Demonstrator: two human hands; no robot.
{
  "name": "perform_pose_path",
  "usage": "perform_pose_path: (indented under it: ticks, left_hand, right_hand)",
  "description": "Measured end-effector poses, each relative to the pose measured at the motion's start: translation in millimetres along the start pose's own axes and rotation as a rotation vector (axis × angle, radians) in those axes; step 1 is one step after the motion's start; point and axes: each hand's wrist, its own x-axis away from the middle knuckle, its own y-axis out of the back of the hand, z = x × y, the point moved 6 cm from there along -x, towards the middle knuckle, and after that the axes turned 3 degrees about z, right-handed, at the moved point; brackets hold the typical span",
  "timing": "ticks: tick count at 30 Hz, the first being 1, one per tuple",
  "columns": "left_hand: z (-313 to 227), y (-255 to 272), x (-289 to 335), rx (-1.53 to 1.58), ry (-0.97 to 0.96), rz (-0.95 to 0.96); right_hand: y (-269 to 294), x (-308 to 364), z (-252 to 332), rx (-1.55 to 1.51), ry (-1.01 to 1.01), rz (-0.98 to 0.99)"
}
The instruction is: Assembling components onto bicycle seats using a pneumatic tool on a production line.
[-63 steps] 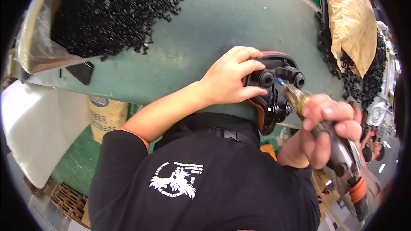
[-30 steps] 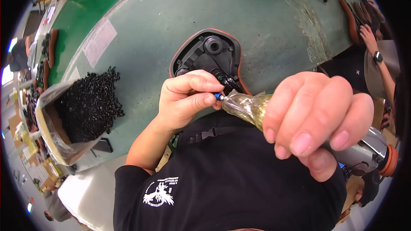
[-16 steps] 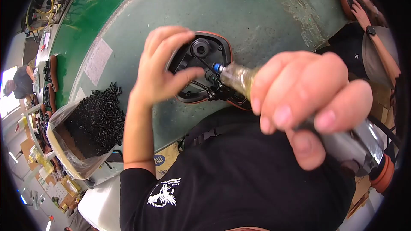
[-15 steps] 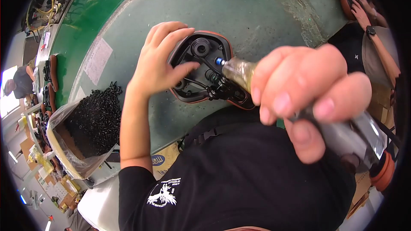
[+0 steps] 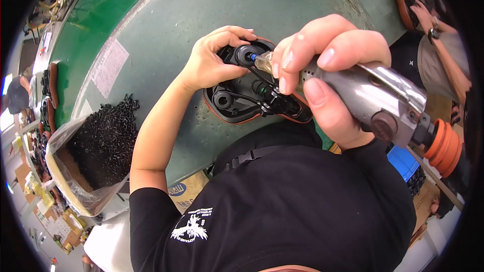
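Observation:
A bicycle saddle [image 5: 237, 115] lies upside down on the green table, its black underside with round mounts and a clamp facing up and its rim orange-brown. My left hand [image 5: 209, 65] is closed around one round black mount [image 5: 247, 54] at the saddle's wide end, thumb on the near side and fingers on the far side. In my right hand [image 5: 330, 53] is a silver air screwdriver [image 5: 370, 90], fingers wrapped round its body. Its blue-collared tip [image 5: 252, 57] is at that mount; whether a screw sits there is hidden. Another round mount [image 5: 223, 99] shows uncovered.
A plastic-lined box [image 5: 68, 181] of small black parts [image 5: 103, 143] stands at the left. Paper sheets [image 5: 111, 65] lie on the table [image 5: 171, 35]. More saddles [image 5: 398, 2] are at the far right, beside a co-worker's hands [image 5: 423, 17]. An orange coiled fitting [image 5: 444, 147] trails from the screwdriver.
My left hand has gone from hovering open over the saddle to gripping its mount. The screwdriver has moved up and left, its tip now at that mount.

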Motion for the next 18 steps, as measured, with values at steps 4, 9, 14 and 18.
perform_pose_path:
  ticks: [4,9,14,18]
  left_hand:
    - [5.6,0.1,1.3,-0.017,-0.027,0.027]
    - [13.8,-0.7,-3.3,0.015,-0.094,0.086]
    - [17.7,1.6,0.9,0.032,-0.078,0.076]
    - [19.9,1.0,1.8,-0.011,-0.112,0.035]
  right_hand:
    - [-12.9,-8.7,-11.5,0.076,-0.039,0.054]
    - [-27.0,-8.4,-34.9,0.173,-0.062,0.175]
    - [-33.6,-13.1,-46.7,0.16,-0.112,0.112]
    - [-35.4,-21.9,-61.5,0.161,-0.173,0.086]
